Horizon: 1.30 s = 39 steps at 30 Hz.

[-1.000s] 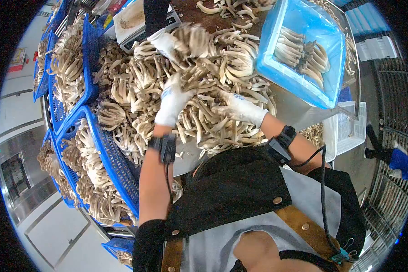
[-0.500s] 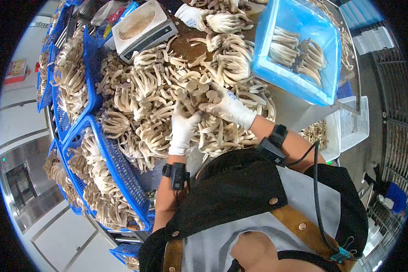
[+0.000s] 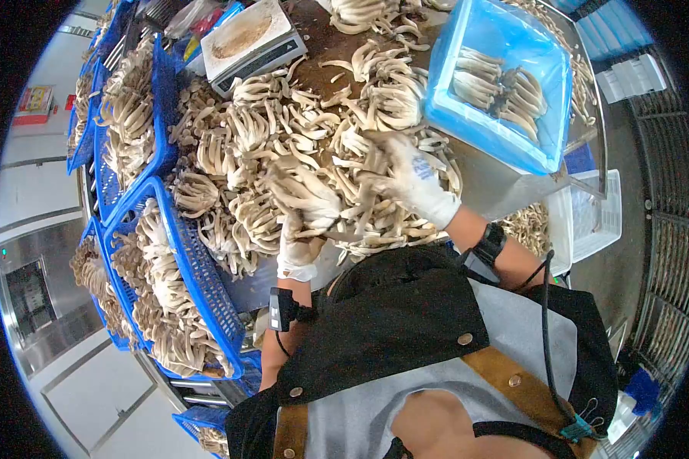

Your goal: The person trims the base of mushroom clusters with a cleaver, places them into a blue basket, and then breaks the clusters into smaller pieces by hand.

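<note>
White-gloved, my left hand (image 3: 298, 251) is closed around the base of a bunch of mushrooms (image 3: 305, 197), whose stems fan upward and blur slightly. My right hand (image 3: 415, 182), also gloved, hovers just to the right over the mushroom pile (image 3: 241, 141). Its fingers are smeared by motion, and I cannot make out whether mushrooms are in them or only behind them. The pile of long pale stems with brownish caps spreads around both hands on the table.
A blue lined bin (image 3: 543, 157) with a few mushroom bunches stands at the upper right. At the upper left is a scale (image 3: 245, 38) with a soiled top. Blue mesh baskets (image 3: 207, 287) full of mushrooms line the left. A white crate (image 3: 601, 218) sits lower right.
My hands, close together over mushrooms before, have moved apart. The left has come down toward me with the mushroom bunch; the right has shifted right. Another person's gloved hand at the top has left view.
</note>
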{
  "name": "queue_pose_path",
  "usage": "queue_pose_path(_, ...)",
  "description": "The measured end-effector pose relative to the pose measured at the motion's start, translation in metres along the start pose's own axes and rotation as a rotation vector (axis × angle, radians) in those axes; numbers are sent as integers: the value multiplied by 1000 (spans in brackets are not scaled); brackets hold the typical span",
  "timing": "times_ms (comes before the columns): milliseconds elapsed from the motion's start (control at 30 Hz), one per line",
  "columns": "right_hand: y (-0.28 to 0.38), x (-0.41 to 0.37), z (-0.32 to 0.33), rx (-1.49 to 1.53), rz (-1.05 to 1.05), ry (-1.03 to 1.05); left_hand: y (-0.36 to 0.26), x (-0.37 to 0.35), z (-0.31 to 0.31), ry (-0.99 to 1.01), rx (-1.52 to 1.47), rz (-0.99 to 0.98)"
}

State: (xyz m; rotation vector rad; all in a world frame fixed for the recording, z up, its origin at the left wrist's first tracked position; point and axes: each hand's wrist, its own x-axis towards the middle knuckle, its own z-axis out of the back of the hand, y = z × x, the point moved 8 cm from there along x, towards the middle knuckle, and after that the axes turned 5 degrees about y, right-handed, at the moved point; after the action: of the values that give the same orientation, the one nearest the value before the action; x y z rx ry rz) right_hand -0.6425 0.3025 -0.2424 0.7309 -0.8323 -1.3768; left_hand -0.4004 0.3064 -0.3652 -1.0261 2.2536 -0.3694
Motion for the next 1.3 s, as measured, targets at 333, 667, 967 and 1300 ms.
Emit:
queue_pose_path(333,16,4,-56,610,-188,398,1,-3,-13,93,184,59)
queue_pose_path(667,31,5,-62,570,-171,453,2,-12,-65,191,256,63)
queue_pose_path(967,-2,-8,-57,1513,-432,276,-13,-7,-6,140,27,-67)
queue_pose_path(1300,-41,-13,-71,448,-246,95,4,-11,-110,-39,695,-236)
